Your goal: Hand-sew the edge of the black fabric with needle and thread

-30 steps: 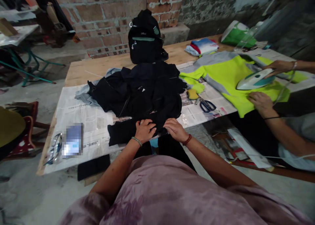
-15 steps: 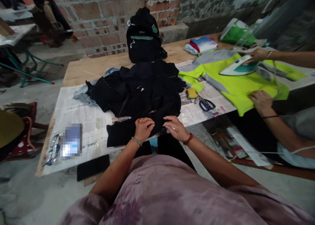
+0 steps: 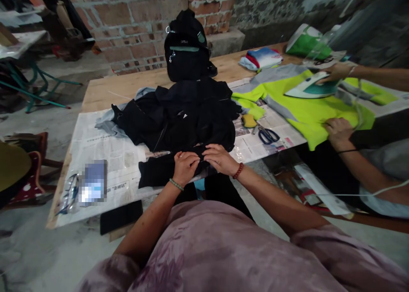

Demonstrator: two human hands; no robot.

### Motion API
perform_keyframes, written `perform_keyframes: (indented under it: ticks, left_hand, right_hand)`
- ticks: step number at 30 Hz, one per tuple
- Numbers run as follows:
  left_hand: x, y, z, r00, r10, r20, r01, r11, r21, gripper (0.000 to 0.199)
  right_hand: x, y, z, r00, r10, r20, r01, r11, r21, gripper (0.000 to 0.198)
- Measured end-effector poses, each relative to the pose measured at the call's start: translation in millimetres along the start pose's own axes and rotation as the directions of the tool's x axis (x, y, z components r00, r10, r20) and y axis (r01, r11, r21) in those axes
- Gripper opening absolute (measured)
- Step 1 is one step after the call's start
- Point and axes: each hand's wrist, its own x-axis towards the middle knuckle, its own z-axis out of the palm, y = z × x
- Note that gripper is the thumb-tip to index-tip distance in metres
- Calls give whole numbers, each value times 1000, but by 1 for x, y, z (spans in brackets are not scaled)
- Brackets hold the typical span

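Observation:
A black garment (image 3: 198, 117) lies in a loose heap on the newspaper-covered table, one sleeve-like length stretched along the front edge. My left hand (image 3: 186, 167) rests on that length, its fingers bent and closed on the cloth. Close beside it, my right hand (image 3: 220, 159) pinches the same black fabric, with the fingertips of both hands nearly meeting. What lies under the fingertips is hidden. Grey cloth (image 3: 110, 123) shows from beneath the heap on the left.
Dark-handled scissors (image 3: 268, 135) and a yellow sponge-like piece (image 3: 248, 121) lie right of the heap. A black backpack (image 3: 188, 49) stands behind. At right, another person's hand holds an iron (image 3: 311, 87) on a yellow-green garment (image 3: 319, 117). A blurred-out rectangular object (image 3: 93, 182) lies left.
My right hand has moved left and slightly away from me, closing the gap to my left hand. My left hand has barely shifted. The other person's iron stays nearly in place.

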Motion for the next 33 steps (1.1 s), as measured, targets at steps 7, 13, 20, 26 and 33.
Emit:
perform_keyframes:
  ticks: [7,13,20,26,33]
  left_hand:
    - [-1,-6,3,997,55,52,-57,998,36,15]
    - [-7,-6,0,999,15,34,-18,997,79,13]
    - [-11,-4,-4,998,58,-9,-58,997,57,13]
    - [-13,-10,2,1000,22,-2,-22,1000,7,20]
    - [-18,-14,3,997,56,-57,-57,998,-5,15]
  right_hand:
    - [-4,-3,-3,998,-1,-64,1,1000,-2,19]
    - [-13,0,-2,993,-22,-113,18,999,-39,20]
    - [-17,-3,1,988,-31,-151,22,998,-60,21]
    - [-22,-3,7,986,-45,-161,32,996,-80,20]
    - [-27,-8,1,996,-58,-72,61,998,35,18]
